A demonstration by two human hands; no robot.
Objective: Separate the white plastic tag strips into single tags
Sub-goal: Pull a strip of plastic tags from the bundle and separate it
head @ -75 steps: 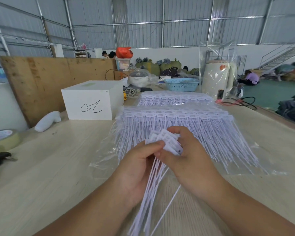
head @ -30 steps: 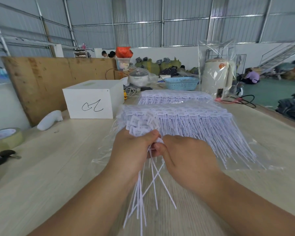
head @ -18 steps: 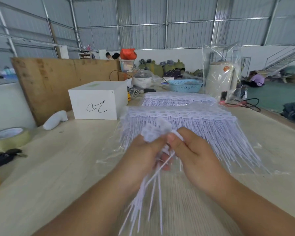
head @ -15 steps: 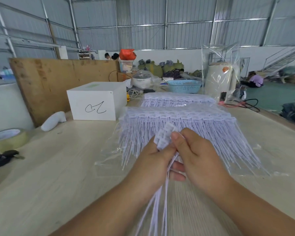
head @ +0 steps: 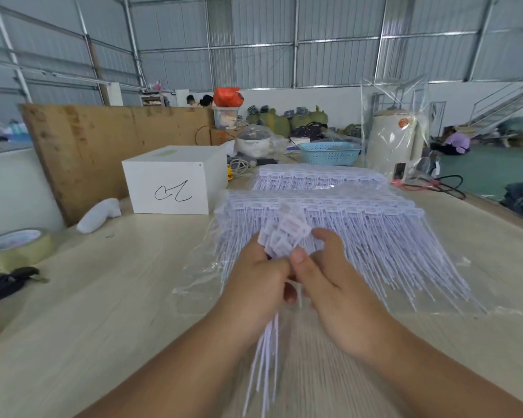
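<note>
A bundle of white plastic tags (head: 284, 236) is held above the table between both hands, heads up, thin tails hanging down toward me. My left hand (head: 254, 285) grips the bundle from the left. My right hand (head: 329, 282) pinches the tag heads with thumb and fingers from the right. Behind the hands a big stack of white tag strips (head: 360, 230) lies on a clear plastic bag (head: 194, 291). A second stack of strips (head: 314, 178) lies farther back.
A white box (head: 172, 182) stands at the back left, a white handle-shaped object (head: 98, 214) beside it. A tape roll (head: 15, 248) and a black tool (head: 6, 282) lie at the left edge. Blue basket (head: 329, 152), cables (head: 441, 182) and a wrapped cylinder (head: 396, 146) stand behind.
The hands have shifted a little on the bundle. The tag heads now fan out above my right thumb, and the tails hang straighter below the hands.
</note>
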